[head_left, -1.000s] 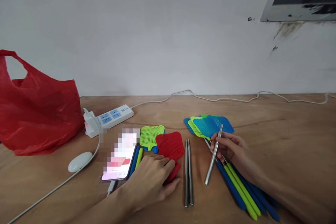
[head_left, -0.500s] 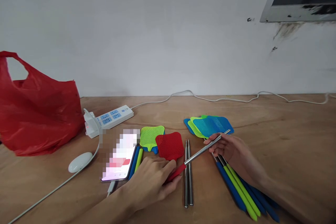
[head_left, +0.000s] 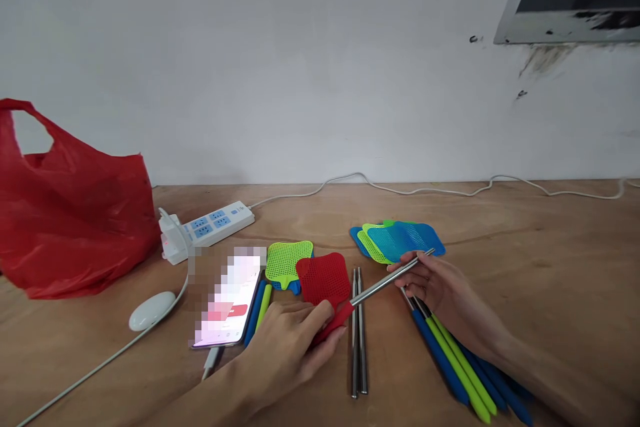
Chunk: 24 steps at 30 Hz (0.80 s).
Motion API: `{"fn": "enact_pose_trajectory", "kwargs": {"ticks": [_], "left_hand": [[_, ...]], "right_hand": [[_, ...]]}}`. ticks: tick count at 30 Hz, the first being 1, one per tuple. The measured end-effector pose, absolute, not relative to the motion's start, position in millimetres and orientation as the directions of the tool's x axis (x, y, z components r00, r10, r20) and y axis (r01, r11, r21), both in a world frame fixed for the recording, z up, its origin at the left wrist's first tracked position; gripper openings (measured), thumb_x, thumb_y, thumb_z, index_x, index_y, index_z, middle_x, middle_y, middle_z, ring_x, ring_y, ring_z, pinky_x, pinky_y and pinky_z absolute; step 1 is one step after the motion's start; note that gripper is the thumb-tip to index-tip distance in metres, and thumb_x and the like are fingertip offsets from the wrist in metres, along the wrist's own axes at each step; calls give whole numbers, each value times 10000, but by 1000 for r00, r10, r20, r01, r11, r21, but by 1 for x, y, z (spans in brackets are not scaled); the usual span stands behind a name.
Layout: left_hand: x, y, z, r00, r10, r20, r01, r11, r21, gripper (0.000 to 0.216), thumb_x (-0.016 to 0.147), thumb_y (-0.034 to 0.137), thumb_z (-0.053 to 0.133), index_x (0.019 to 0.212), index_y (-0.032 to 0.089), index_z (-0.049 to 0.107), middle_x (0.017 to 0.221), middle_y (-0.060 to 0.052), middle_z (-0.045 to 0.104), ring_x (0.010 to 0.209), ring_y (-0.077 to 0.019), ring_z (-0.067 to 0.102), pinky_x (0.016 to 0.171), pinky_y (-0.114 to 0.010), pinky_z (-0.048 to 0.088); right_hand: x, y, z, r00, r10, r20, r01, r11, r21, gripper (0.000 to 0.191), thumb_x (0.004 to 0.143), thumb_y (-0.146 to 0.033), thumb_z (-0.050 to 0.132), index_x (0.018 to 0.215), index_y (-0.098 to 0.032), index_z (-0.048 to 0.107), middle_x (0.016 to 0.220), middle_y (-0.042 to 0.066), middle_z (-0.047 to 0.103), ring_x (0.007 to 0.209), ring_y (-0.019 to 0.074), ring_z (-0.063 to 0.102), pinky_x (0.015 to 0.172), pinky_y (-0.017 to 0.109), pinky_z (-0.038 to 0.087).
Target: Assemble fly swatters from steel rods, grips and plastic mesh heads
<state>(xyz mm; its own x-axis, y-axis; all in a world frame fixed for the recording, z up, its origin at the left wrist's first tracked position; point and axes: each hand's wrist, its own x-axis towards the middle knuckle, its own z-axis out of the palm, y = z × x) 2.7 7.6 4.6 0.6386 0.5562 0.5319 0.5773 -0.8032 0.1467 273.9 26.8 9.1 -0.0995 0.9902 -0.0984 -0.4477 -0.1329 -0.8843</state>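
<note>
My left hand (head_left: 290, 347) is closed around the red grip of a fly swatter handle (head_left: 367, 292). Its metal rod slants up to the right, and the fingers of my right hand (head_left: 440, 287) pinch the far end. Beyond my left hand lies a red mesh swatter head (head_left: 324, 277), partly over a green one (head_left: 289, 261) with blue beneath. Two bare metal rods (head_left: 361, 333) rest between my hands. Under and beside my right hand are several assembled swatters with blue heads (head_left: 407, 241) and green and blue grips (head_left: 457, 360).
A phone (head_left: 230, 307) with a blurred screen is at left, beside loose blue and green grips (head_left: 263, 307). Farther left are a white oval device (head_left: 152, 311), a power strip (head_left: 220, 221) and a red plastic bag (head_left: 75, 213). A white cable (head_left: 410, 192) runs along the wall.
The rod's far end has shifted very slightly left between my fingers. Both hands otherwise keep nearly the same place and hold.
</note>
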Motion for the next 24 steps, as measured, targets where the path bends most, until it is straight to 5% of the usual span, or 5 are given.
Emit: {"fn": "enact_pose_trajectory", "kwargs": {"ticks": [8, 14, 24], "left_hand": [[3, 8, 5, 650, 588, 481, 579, -793, 188, 298, 1077, 381, 353, 835, 222, 428, 615, 45, 571, 486, -136, 526, 476, -250, 297], [5, 5, 4, 668, 563, 487, 533, -818, 214, 343, 1082, 412, 339, 837, 202, 457, 627, 45, 563, 485, -112, 506, 462, -233, 297], [7, 0, -3, 681, 526, 509, 492, -844, 215, 353, 1084, 381, 345, 782, 214, 417, 623, 34, 569, 497, -122, 517, 454, -246, 323]], "right_hand": [[277, 29, 3, -122, 992, 26, -363, -21, -932, 254, 876, -449, 711, 915, -206, 775, 705, 5, 636, 611, 110, 578, 553, 205, 508], [271, 22, -1, -372, 926, 69, -192, -4, -981, 275, 905, -420, 681, 966, -173, 786, 776, 63, 700, 670, 147, 644, 577, 246, 545], [268, 15, 8, -446, 891, 82, -127, 28, -992, 311, 885, -447, 689, 916, -155, 791, 738, 73, 728, 642, 166, 672, 604, 283, 553]]}}
